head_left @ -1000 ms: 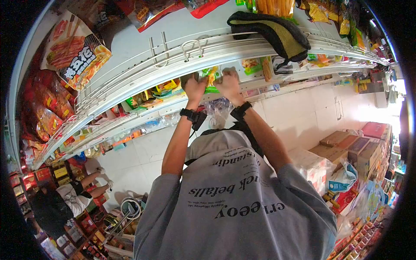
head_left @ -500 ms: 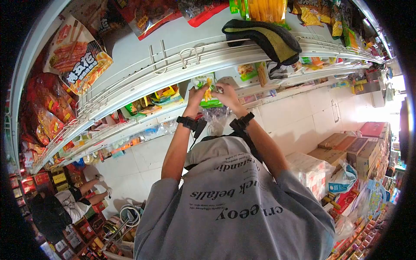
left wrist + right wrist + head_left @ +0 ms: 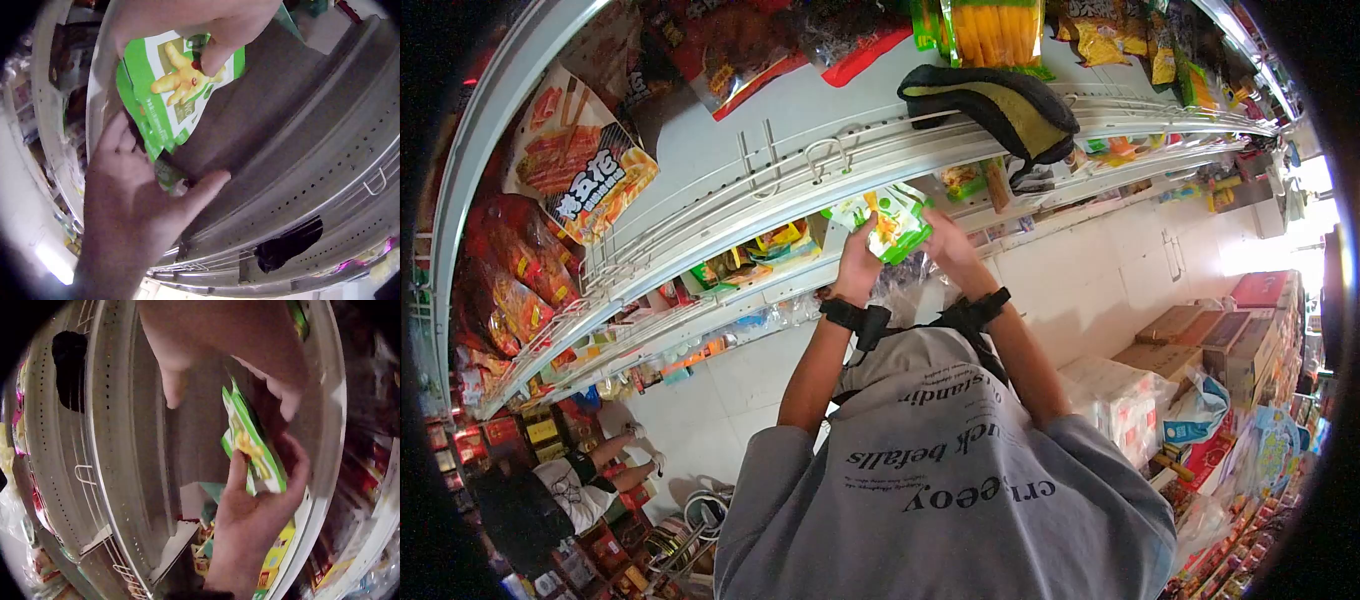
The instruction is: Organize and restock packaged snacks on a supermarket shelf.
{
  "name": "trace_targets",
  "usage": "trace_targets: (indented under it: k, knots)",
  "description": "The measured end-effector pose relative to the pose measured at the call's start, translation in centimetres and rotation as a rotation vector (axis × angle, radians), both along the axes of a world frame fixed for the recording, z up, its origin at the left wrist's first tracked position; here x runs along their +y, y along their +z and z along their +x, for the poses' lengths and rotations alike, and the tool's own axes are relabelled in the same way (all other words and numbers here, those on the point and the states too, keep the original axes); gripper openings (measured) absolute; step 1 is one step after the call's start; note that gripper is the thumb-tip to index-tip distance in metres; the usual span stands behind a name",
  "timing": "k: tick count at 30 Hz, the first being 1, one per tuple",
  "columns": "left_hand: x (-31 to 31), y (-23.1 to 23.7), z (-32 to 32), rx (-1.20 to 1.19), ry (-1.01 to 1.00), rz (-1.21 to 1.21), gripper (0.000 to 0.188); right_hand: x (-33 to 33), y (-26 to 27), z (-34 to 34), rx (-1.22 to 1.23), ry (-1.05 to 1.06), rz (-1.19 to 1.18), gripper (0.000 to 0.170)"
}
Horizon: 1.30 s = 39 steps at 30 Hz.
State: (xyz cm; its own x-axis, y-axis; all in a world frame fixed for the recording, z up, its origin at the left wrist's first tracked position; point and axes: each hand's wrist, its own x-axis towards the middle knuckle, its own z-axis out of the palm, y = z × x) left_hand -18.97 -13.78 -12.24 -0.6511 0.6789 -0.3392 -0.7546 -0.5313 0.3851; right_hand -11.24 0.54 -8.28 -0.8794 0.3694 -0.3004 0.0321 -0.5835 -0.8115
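Green-and-white packets, seemingly at least two layered, are in our left hand, its thumb pressed on the printed front, below the upper shelf. Our right hand is loosely spread beside them, thumb well apart; whether its fingers touch the packets we cannot tell. Black-and-olive cloth drapes over that shelf's front edge.

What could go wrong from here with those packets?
1. Slip: the left hand pinches several packets that fan apart at the edges; one might slide out, as the right hand's thumb stands clear of them.
2. Knock: the dark cloth overhangs the upper shelf's front; a raised arm might drag it down.
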Motion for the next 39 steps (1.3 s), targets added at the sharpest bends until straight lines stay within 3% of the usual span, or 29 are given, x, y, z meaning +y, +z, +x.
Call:
trace_targets:
  k: [1, 3, 6, 9, 11, 12, 13, 15, 16, 17, 19, 21, 24, 29, 31, 33, 35, 36, 39]
  knots:
    - [0.5, -0.4, 0.0, 0.004, 0.001, 0.004, 0.034, -0.5, 0.5, -0.1, 0.124, 0.128, -0.185, 0.057]
    - [1.7, -0.8, 0.2, -0.105, 0.051, 0.055, 0.033, -1.4, -1.4, -1.0, 0.083, 0.075, -0.102, 0.048]
    - [1.7, -1.0, 0.1, -0.043, 0.045, -0.049, 0.031, -1.6, -1.1, -1.3, 0.034, -0.077, -0.09, 0.032]
    - [0.3, -2.4, -1.2, -0.001, 0.053, -0.088, 0.029, 0.4, -2.0, -1.6, 0.062, -0.002, -0.065, 0.032]
    - [-1.4, -2.8, -2.3, -0.054, 0.177, -0.102, 0.03, 2.2, -3.2, -1.7, 0.055, 0.061, 0.011, 0.031]
    - [-2.4, -2.8, -2.8, 0.226, 0.185, -0.099, 0.032, 2.7, -3.2, -1.6, 0.048, 0.079, 0.135, 0.033]
    - [-2.7, -1.2, -2.7, 0.226, 0.188, -0.098, 0.032, 3.3, -3.6, -1.6, 0.04, 0.098, 0.259, 0.035]
    - [-3.2, 1.5, -2.8, 0.514, 0.004, -0.37, 0.038, 4.0, -3.3, -1.9, 0.033, 0.141, 0.278, 0.032]
    - [-3.1, 1.0, -3.3, 0.593, -0.033, -0.591, 0.041, 4.1, -2.7, -2.0, 0.048, 0.185, 0.451, 0.03]
    - [-2.8, 0.1, -3.8, 0.593, -0.028, -0.591, 0.041, 4.2, -2.1, -2.2, 0.062, 0.226, 0.624, 0.028]
    - [-2.0, -0.9, -4.7, 0.79, 0.095, -0.73, 0.044, 4.1, -2.3, -2.7, 0.02, 0.23, 0.713, 0.03]
    - [-1.6, -2.2, -5.2, 0.749, 0.096, -0.68, 0.041, 4.1, -2.8, -3.1, -0.014, 0.193, 0.915, 0.036]
    - [-1.1, -5.1, -5.5, 1.011, 0.205, -0.85, 0.033, 4.8, -5.0, -3.6, -0.045, 0.188, 0.825, 0.045]
    - [-1.1, -3.9, -4.5, 0.977, 0.178, -0.843, 0.038, 5.3, -4.5, -3.2, -0.008, 0.207, 0.697, 0.044]
    - [-0.8, -2.8, -3.8, 0.911, 0.236, -0.768, 0.03, 5.5, -6.2, -3.5, 0.032, 0.221, 0.667, 0.042]
    - [-0.2, -1.6, -3.4, 0.865, 0.294, -0.723, 0.026, 5.1, -6.2, -3.6, 0.03, 0.151, 0.767, 0.041]
    - [-0.1, -0.8, -3.2, 1.033, 0.424, -0.821, 0.028, 4.5, -5.6, -3.6, 0.019, 0.086, 0.861, 0.04]
    - [-0.1, -2.5, -4.1, 1.015, 0.423, -0.744, 0.029, 4.2, -4.6, -3.6, 0.046, 0.07, 0.893, 0.041]
    - [-0.2, -1.3, -3.3, 1.038, 0.437, -0.787, 0.03, 3.9, -3.9, -3.4, 0.068, 0.047, 0.944, 0.044]
